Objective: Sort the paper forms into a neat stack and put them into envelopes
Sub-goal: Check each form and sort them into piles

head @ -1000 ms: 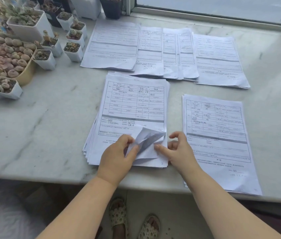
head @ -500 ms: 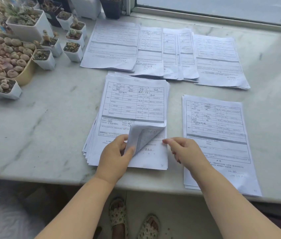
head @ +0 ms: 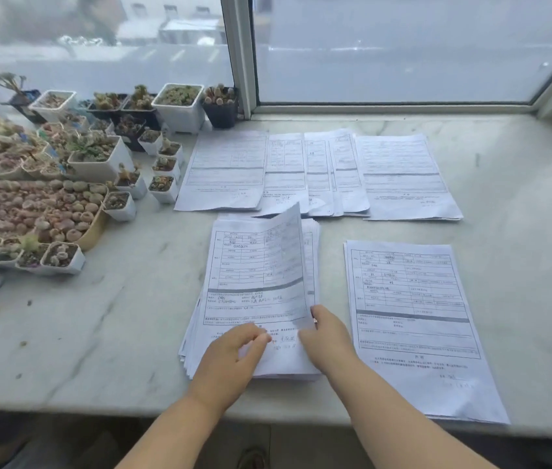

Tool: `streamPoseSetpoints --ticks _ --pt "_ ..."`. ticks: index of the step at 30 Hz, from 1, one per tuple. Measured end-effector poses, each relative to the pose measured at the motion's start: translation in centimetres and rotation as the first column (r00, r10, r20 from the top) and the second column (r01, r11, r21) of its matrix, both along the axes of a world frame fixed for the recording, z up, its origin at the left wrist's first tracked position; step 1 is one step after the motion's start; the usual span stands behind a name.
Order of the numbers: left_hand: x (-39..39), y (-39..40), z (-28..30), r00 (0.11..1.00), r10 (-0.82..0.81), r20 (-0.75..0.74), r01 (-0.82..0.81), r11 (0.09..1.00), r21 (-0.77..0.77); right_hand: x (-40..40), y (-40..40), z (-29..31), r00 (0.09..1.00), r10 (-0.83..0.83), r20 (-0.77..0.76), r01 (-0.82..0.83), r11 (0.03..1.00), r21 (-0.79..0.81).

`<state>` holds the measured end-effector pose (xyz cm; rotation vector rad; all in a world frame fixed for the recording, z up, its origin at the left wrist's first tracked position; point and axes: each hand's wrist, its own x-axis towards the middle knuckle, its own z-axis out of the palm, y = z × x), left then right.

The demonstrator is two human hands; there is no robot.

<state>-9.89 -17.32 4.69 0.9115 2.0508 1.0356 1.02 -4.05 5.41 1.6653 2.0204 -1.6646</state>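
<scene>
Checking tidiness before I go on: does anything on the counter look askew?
Yes. The near stack is fanned along its left edge, and the far row of forms overlaps unevenly. The right pile looks squared.

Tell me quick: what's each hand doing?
Left hand: fingers curled, pressing on the stack.
Right hand: pinching the top sheet, its right edge lifted.

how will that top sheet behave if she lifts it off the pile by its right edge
Probably floppy: the top sheet already bows where the right hand raises its edge. Likely very light, a single thin form. It may drag the sheet below askew, though the left hand resting on the pile should limit that.
</scene>
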Motion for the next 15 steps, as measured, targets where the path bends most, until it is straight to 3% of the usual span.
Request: streamPoseSetpoints --ticks 4,7,10,13,15 --pt "-1.5 1.5 4.1 0.957 0.157 -0.244 -0.082 0.953 0.290 1.9 2.5 2.7 0.974 -0.134 -0.181 0.123 0.990 -0.070" --pt "-2.9 3.3 6.0 0.931 0.193 -0.311 -0.064 0.922 0.382 3.6 6.9 4.4 0.880 -0.374 -0.295 0.334 0.926 -0.177" --pt "-4.2 5.5 5.4 0.940 0.162 -0.300 -0.044 0.930 0.365 4.2 11.9 5.9 0.702 -0.594 -0.393 0.508 0.804 -0.309" --pt "-5.6 8.4 3.1 0.970 0.099 -0.224 -0.024 0.949 0.314 4.0 17.0 6.7 0.416 -0.819 -0.395 0.682 0.569 -0.460" --pt "-6.3 10.9 1.6 0.983 0.059 -0.173 -0.009 0.961 0.275 3.8 20.0 7.3 0.254 -0.881 -0.399 0.708 0.450 -0.545"
